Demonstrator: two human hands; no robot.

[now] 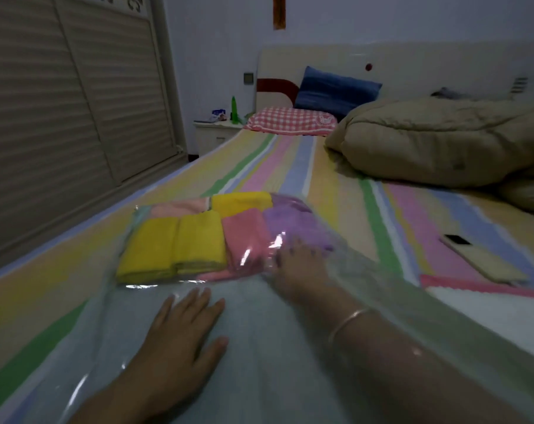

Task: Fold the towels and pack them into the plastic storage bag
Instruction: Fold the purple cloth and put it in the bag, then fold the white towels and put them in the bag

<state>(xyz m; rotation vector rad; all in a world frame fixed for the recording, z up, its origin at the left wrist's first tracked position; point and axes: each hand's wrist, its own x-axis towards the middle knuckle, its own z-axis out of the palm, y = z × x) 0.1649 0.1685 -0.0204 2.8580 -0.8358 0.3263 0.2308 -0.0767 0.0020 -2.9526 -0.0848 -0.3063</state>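
The bed [320, 185], covered by a sheet in pastel stripes, filled most of the view. A slatted wardrobe [76, 102] stood along its left side. A bundled tan quilt [443, 139] lay on the right of the mattress, towards the headboard.

The plastic storage bag [259, 341] lay flat across the near end of the bed, with its mouth towards the person. The folded towels [198, 240] were packed inside against its far end: yellow ones on the left, pink in the middle and purple on the right, side by side and touching.

At the head of the bed a blue pillow [336, 90] leaned behind a red-checked pillow [290, 120].

The left hand [180, 332] rested palm down on top of the bag, fingers straight and slightly spread, pressing the film flat and gripping nothing. The right hand [299, 267] was inside the bag (film covered the forearm). Its fingers were laid out against the purple towel and not closed round it, though blur hid the detail. A thin bracelet [348, 319] circled that wrist.

A phone [483, 258] lay on the sheet to the right, well apart from the bag. A green bottle [235, 110] stood on the nightstand [216, 133].
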